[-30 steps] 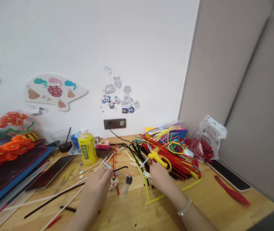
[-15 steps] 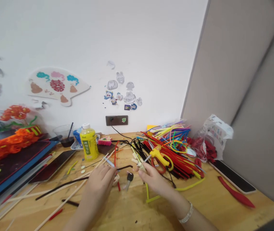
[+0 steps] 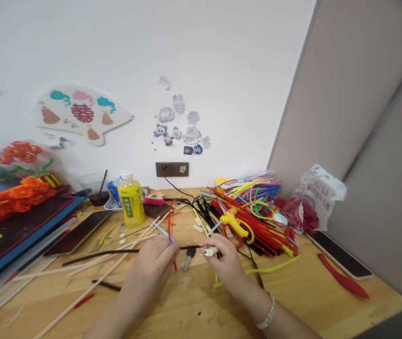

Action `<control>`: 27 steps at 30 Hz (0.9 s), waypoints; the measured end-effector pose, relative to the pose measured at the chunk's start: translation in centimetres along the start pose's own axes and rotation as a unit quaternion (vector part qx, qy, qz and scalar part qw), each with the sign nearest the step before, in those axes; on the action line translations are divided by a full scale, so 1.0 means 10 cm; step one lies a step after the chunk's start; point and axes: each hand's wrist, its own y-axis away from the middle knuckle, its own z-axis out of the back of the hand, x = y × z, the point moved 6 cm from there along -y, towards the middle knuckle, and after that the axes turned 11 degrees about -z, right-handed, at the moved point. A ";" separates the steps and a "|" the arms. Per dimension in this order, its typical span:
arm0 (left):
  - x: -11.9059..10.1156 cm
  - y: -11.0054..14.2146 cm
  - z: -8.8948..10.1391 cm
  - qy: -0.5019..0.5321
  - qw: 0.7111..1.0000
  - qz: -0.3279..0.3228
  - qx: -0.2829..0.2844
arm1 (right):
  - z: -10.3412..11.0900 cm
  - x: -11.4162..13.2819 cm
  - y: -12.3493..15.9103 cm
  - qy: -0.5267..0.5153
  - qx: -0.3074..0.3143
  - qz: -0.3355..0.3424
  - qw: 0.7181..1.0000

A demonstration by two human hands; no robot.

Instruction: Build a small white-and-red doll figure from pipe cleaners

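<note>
My left hand [image 3: 151, 270] pinches a long black pipe cleaner [image 3: 116, 253] that runs left across the wooden table [image 3: 194, 306]. My right hand [image 3: 224, 261] is closed on a small cream piece [image 3: 211, 251] at the black pipe cleaner's right end. Between the two hands lies a key with a black head [image 3: 188, 255]. A yellow glue gun [image 3: 234, 223] rests just beyond my right hand on a heap of coloured pipe cleaners [image 3: 253, 212].
A yellow drink bottle [image 3: 130, 199] stands at centre left. Thin wooden sticks [image 3: 81, 268] and a dark tablet [image 3: 81, 231] lie left. Orange pipe-cleaner flowers [image 3: 6, 202] sit on a dark board. A phone [image 3: 338, 255], red strip [image 3: 344, 281] and plastic bag [image 3: 317, 193] are right.
Both hands came together at the table's middle; the black pipe cleaner now stretches between them. My right hand left the glue gun area and moved left holding the cream piece.
</note>
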 end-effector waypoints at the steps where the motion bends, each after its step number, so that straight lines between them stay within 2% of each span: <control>1: 0.00 0.00 0.01 0.003 1.000 0.002 -0.003 | 0.00 -0.01 0.00 0.013 0.003 0.006 1.000; 8: 0.02 -0.01 0.02 0.024 1.000 0.011 0.007 | 0.00 0.05 0.03 0.073 0.006 0.091 0.993; 16: 0.02 -0.03 0.02 0.031 0.999 0.010 0.019 | 0.02 0.07 0.03 0.066 0.014 0.078 0.995; 21: 0.04 0.00 -0.01 0.046 0.998 0.020 0.027 | 0.00 0.13 0.03 0.048 0.025 0.105 0.993; 23: 0.07 0.02 -0.03 0.056 0.998 0.029 0.025 | 0.00 0.13 0.02 0.031 0.026 0.091 0.995; 27: 0.11 0.03 -0.06 0.073 0.996 0.041 0.020 | 0.00 0.05 0.00 -0.012 0.022 0.004 1.000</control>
